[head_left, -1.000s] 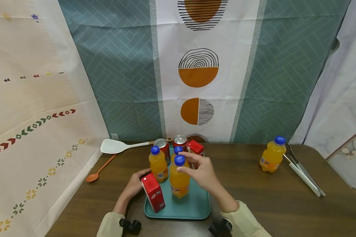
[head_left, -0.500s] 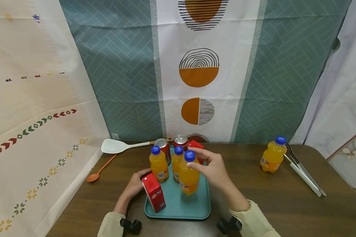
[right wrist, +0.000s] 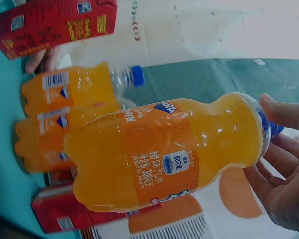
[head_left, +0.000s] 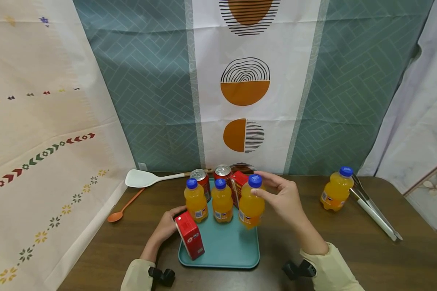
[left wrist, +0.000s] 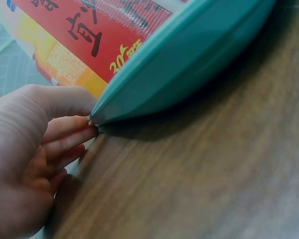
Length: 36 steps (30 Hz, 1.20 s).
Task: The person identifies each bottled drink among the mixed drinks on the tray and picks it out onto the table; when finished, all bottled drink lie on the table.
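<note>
My right hand (head_left: 287, 200) pinches an orange soda bottle (head_left: 250, 208) by its blue cap and neck, over the right side of the teal tray (head_left: 227, 252). In the right wrist view this bottle (right wrist: 162, 154) looks full and hangs close to the camera. My left hand (head_left: 166, 224) is at the tray's left side; the left wrist view has its thumb and fingers pinching the tray rim (left wrist: 159, 82). Beside it a red drink carton (head_left: 190, 238) stands at the tray's front left. Two more orange soda bottles (head_left: 196, 204) (head_left: 222, 205) stand upright further back on the tray.
Behind the bottles are two red cans (head_left: 205, 184) (head_left: 223, 171) and another red carton (head_left: 238, 180). A white spatula (head_left: 142, 178) and an orange spoon (head_left: 115, 216) lie left. Another orange soda bottle (head_left: 336, 192) and metal tongs (head_left: 376, 216) are at the right of the table.
My right hand has carried the bottle rightward and slightly back across the tray, uncovering the middle bottle behind it. My left hand has stayed at the tray's left edge.
</note>
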Each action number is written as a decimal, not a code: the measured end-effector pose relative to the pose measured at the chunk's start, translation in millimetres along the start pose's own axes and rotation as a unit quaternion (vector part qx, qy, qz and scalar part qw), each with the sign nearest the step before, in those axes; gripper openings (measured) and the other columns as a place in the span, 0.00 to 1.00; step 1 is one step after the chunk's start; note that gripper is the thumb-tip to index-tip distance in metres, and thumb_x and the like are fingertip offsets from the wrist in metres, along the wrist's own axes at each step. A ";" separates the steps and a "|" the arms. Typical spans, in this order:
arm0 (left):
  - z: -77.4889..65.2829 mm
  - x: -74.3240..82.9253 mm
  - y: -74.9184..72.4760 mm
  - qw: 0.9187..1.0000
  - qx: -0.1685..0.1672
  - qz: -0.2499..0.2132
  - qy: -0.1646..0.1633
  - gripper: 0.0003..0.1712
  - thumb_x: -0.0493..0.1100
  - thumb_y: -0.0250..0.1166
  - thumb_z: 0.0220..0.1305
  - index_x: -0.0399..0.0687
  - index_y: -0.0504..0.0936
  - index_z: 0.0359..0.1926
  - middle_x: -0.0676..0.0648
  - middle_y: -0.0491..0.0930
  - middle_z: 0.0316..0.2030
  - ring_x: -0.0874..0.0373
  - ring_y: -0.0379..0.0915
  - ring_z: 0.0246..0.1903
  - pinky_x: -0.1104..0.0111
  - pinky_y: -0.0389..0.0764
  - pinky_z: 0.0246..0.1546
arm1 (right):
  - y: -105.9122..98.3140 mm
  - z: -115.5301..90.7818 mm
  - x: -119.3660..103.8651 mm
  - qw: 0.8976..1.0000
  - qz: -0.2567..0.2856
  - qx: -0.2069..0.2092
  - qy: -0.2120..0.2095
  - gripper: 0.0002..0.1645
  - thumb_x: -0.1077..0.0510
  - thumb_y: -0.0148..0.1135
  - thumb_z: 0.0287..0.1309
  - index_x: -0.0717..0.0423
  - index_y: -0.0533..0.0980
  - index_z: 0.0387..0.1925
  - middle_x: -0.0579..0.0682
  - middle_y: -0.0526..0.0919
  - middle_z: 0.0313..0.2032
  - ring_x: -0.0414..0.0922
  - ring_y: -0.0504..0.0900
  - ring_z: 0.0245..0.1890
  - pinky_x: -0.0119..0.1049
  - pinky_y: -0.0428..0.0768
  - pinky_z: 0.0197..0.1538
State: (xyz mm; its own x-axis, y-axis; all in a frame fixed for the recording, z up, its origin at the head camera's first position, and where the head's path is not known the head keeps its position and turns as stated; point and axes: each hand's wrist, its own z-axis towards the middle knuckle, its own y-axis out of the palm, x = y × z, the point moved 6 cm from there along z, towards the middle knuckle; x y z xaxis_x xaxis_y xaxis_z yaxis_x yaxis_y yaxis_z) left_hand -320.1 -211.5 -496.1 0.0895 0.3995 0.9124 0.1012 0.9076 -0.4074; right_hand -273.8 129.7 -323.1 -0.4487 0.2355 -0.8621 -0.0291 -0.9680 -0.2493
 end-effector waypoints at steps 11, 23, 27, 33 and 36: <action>2.1 -1.4 1.2 1.000 -0.004 0.014 0.006 0.30 0.41 0.63 0.60 0.30 0.73 0.62 0.31 0.74 0.61 0.34 0.68 0.63 0.44 0.71 0.63 | -41.1 -3.1 11.6 0.997 -0.055 0.056 0.023 0.25 0.58 0.72 0.53 0.57 0.80 0.54 0.22 0.84 0.36 0.24 0.82 0.41 0.20 0.79 0.46; -1.0 5.9 -0.1 1.000 -0.001 0.009 -0.001 0.30 0.41 0.63 0.60 0.29 0.73 0.62 0.30 0.74 0.61 0.34 0.68 0.63 0.44 0.70 0.64 | -74.4 -6.5 31.4 0.990 -0.097 0.081 0.061 0.28 0.54 0.70 0.55 0.58 0.78 0.57 0.15 0.80 0.36 0.18 0.79 0.40 0.15 0.77 0.43; -2.7 5.8 -1.6 1.000 -0.001 -0.001 -0.013 0.29 0.38 0.62 0.60 0.30 0.73 0.62 0.31 0.74 0.61 0.35 0.67 0.64 0.45 0.70 0.65 | -84.6 -8.5 40.8 0.987 -0.095 0.098 0.080 0.29 0.52 0.70 0.56 0.59 0.77 0.58 0.14 0.79 0.34 0.18 0.79 0.39 0.14 0.77 0.42; 1.1 -2.1 -0.9 1.000 0.002 0.003 -0.002 0.29 0.39 0.64 0.58 0.32 0.74 0.61 0.32 0.75 0.60 0.36 0.69 0.63 0.45 0.71 0.64 | -101.8 -10.9 51.3 0.976 -0.102 0.150 0.119 0.31 0.49 0.70 0.55 0.58 0.77 0.58 0.12 0.77 0.30 0.15 0.78 0.35 0.12 0.76 0.40; 1.1 -2.1 -0.4 1.000 0.002 0.004 0.002 0.29 0.38 0.64 0.58 0.31 0.74 0.61 0.32 0.75 0.60 0.36 0.69 0.62 0.45 0.71 0.64 | -110.1 -9.4 54.6 0.970 -0.122 0.170 0.122 0.30 0.48 0.71 0.54 0.56 0.78 0.57 0.11 0.76 0.30 0.15 0.77 0.34 0.11 0.75 0.39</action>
State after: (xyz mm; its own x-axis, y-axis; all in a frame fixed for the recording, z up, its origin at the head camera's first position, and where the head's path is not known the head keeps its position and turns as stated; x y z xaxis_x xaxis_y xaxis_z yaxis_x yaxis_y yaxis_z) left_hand -321.4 -212.5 -497.9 0.0949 0.4061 0.9089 0.0963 0.9050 -0.4144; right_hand -286.7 250.0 -346.8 -0.1677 0.4356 -0.8844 -0.4194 -0.8434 -0.3359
